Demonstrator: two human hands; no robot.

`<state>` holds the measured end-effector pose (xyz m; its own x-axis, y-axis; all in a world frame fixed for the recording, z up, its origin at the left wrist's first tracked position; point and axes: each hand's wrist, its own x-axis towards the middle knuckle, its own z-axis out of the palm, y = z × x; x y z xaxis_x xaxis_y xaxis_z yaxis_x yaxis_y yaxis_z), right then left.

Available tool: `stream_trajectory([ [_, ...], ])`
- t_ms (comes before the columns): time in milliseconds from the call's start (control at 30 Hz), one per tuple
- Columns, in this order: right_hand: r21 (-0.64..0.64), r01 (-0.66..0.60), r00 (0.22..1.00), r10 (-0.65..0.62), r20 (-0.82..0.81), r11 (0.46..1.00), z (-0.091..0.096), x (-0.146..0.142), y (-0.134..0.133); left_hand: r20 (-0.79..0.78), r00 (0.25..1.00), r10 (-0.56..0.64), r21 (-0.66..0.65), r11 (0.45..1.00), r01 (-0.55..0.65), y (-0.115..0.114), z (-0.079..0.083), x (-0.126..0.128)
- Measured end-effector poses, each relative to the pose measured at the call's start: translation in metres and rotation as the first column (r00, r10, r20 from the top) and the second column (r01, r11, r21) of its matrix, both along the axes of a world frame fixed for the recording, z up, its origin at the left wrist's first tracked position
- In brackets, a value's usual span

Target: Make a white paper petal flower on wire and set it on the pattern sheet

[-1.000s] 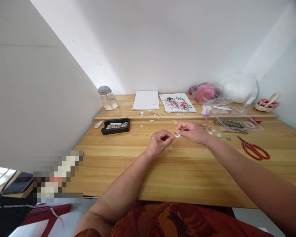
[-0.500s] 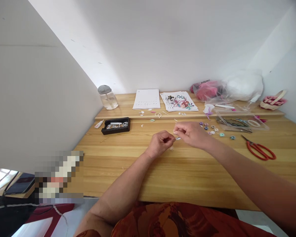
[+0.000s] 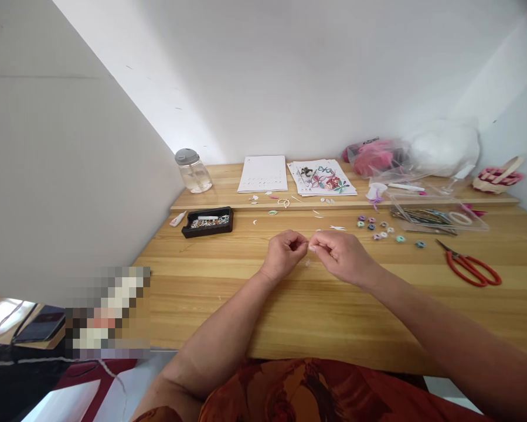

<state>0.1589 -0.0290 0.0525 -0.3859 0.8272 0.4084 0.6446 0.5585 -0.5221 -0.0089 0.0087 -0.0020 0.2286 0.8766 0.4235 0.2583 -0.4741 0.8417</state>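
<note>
Over the middle of the table, my left hand and my right hand meet fingertip to fingertip. Both are closed in a pinch. Whatever lies between the fingertips is too small and covered to name. Just below them on the wood lies a small clear scrap. Behind my right hand is a small white pointed piece. Several thread bobbins in purple, white and teal sit to the right of that hand. A green-edged leaf-shaped piece rests beyond my left hand.
Red-handled scissors lie at the right, by a clear plastic tray of tools. A black bead tray is at the left. On the raised shelf stand a water bottle, printed sheets and a small basket.
My right hand has come down to my left fingertips. The small pale leaf-shaped piece seen between the hands is now hidden. The white pointed piece behind the right hand has come into view.
</note>
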Motion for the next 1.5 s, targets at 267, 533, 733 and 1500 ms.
stream_trajectory([
  [267,-0.401,0.030,0.947,-0.154,-0.282,0.916,-0.008,0.014,0.040,0.163,0.982,-0.096,-0.026,0.995,0.101,0.000,0.004,0.000],
  [533,-0.146,0.073,0.988,-0.091,-0.123,0.987,-0.019,-0.002,-0.001,0.029,0.999,0.040,-0.035,0.999,-0.039,0.003,-0.004,0.001],
  [733,-0.174,0.096,0.992,-0.109,-0.066,0.980,0.011,0.010,0.027,0.003,0.986,-0.166,0.066,0.984,0.165,-0.002,0.003,-0.001],
  [1500,-0.666,-0.075,0.799,-0.355,-0.485,0.742,-0.031,0.007,0.029,0.161,0.986,-0.043,-0.001,0.999,0.043,0.001,0.001,0.001],
])
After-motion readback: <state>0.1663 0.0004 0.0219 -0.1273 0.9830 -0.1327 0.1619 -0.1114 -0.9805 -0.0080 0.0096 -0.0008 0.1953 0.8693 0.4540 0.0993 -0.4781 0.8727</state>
